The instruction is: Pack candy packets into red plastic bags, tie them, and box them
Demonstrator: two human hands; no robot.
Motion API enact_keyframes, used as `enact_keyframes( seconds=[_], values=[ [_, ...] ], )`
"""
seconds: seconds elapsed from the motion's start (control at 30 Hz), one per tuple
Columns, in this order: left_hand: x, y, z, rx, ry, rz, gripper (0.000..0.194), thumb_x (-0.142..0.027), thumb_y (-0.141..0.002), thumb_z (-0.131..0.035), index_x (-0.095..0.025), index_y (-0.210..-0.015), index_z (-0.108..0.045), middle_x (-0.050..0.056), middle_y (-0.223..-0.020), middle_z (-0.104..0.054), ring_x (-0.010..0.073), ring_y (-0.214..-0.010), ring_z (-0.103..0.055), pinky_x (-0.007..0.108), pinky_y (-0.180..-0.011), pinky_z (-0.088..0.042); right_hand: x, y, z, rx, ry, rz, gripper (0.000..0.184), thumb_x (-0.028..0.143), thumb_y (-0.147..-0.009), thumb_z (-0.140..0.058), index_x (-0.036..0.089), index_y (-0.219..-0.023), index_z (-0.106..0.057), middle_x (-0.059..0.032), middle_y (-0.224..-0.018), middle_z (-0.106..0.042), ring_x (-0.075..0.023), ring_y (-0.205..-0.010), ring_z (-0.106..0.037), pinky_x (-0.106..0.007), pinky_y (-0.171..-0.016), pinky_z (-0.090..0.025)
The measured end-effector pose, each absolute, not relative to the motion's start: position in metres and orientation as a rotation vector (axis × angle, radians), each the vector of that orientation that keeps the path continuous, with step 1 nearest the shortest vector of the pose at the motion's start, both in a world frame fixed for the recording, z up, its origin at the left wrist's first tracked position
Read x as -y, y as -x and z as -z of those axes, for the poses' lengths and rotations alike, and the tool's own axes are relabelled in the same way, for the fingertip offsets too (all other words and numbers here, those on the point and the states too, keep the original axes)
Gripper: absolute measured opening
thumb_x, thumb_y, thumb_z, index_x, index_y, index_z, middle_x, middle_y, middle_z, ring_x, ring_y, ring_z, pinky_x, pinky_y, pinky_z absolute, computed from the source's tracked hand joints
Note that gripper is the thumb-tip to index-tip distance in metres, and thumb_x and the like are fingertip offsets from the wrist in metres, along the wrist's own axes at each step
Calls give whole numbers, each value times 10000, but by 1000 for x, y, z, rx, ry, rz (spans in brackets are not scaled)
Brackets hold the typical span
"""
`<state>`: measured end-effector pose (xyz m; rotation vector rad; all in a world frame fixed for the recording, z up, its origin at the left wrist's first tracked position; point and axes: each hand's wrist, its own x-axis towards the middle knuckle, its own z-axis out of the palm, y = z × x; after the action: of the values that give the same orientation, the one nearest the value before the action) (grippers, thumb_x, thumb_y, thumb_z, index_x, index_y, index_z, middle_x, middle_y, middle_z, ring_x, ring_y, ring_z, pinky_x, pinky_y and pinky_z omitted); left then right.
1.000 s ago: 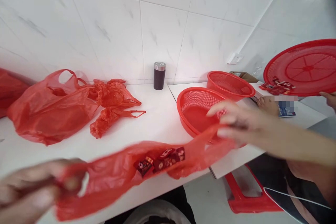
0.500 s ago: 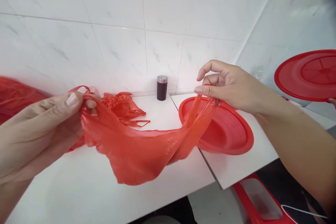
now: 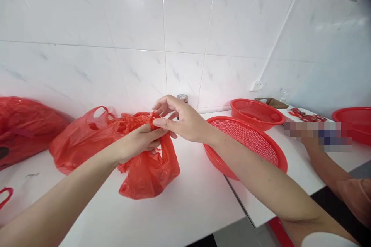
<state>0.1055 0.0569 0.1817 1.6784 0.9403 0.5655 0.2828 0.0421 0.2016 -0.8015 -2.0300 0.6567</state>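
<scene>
A thin red plastic bag (image 3: 149,177) hangs from both hands over the white table (image 3: 197,197). My left hand (image 3: 146,139) is closed on the bag's gathered handles, its fingers partly behind the plastic. Against it, my right hand (image 3: 179,121) pinches the same handles between thumb and fingers. Right behind lie crumpled red bags (image 3: 131,119), and a fuller-looking red bag (image 3: 84,139) with a raised handle loop rests to their left. To the right of the hands sits a red perforated basket (image 3: 246,139), partly covered by my right forearm.
A dark cup with a silver lid (image 3: 182,98) stands by the wall. Another red basket (image 3: 256,114), a cardboard tray (image 3: 274,103) and red packets (image 3: 307,115) are farther right. A co-worker's arm (image 3: 321,168) reaches over the table. A large red bag (image 3: 26,131) lies far left.
My hands have come together, bringing the bag's stretched-apart handles to one point. The bag now hangs down. The view has shifted, and the red lid-like disc at the right is no longer held up.
</scene>
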Motion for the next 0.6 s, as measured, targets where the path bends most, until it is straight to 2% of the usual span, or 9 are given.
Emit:
enact_keyframes(
  seconds=[0.07, 0.1, 0.2, 0.3, 0.4, 0.47, 0.53, 0.6],
  values=[
    [-59, -103, -174, -896, -1541, -607, 414, -470, -884, -520, -203, -571, -478, -85, -499, -220, 77, -432, -235, 244, -487, -381, -49, -288, -185, 2036, 885, -756, 252, 292, -854, -620, 246, -1081, -523, -6, -1012, -589, -126, -888, -578, -306, -771, -497],
    [-60, -101, -170, -893, -1509, -609, 440, -480, -885, -517, -198, -550, -477, -79, -485, -248, 82, -436, -280, 253, -517, -411, -50, -290, -178, 2034, 928, -815, 236, 281, -859, -609, 241, -1074, -522, -4, -972, -589, -127, -856, -582, -309, -751, -503],
    [-60, -96, -161, -885, -1440, -594, 499, -504, -902, -474, -170, -538, -541, -4, -526, -487, 120, -523, -478, 272, -594, -474, -37, -292, -163, 1952, 946, -853, 64, 222, -895, -533, 221, -957, -516, 19, -832, -575, -115, -761, -577, -296, -715, -504],
    [-56, -91, -157, -768, -1397, -605, 411, -434, -923, -460, -159, -686, -653, 38, -679, -624, 145, -626, -565, 263, -610, -483, -5, -284, -162, 1993, 814, -686, 72, 167, -898, -528, 224, -942, -520, 15, -867, -601, -108, -793, -576, -279, -760, -492],
    [-50, -87, -160, -706, -1555, -569, 222, -325, -880, -553, -191, -746, -667, 3, -703, -620, 139, -671, -568, 240, -625, -462, 15, -277, -163, 2114, 680, -493, 101, 183, -896, -556, 233, -985, -561, -10, -959, -632, -128, -885, -574, -293, -832, -473],
    [-46, -86, -161, -733, -1715, -540, 97, -246, -825, -602, -205, -756, -657, -19, -707, -604, 122, -647, -541, 236, -626, -449, 11, -276, -156, 1980, 734, -482, 132, 247, -931, -519, 242, -1055, -565, -29, -1043, -626, -145, -971, -563, -310, -870, -458],
    [-44, -88, -158, -784, -1847, -549, 73, -149, -764, -584, -210, -755, -624, -33, -673, -574, 117, -615, -516, 244, -620, -442, -6, -275, -144, 1808, 831, -685, 224, 319, -976, -438, 260, -1174, -524, -32, -1066, -617, -148, -1008, -562, -319, -878, -458],
    [-44, -91, -150, -915, -1977, -614, 165, -73, -698, -510, -214, -746, -579, -37, -638, -563, 125, -586, -506, 249, -582, -429, -25, -274, -128, 1710, 861, -977, 280, 366, -1000, -368, 264, -1228, -496, -14, -949, -624, -138, -912, -591, -311, -839, -475]
  ],
)
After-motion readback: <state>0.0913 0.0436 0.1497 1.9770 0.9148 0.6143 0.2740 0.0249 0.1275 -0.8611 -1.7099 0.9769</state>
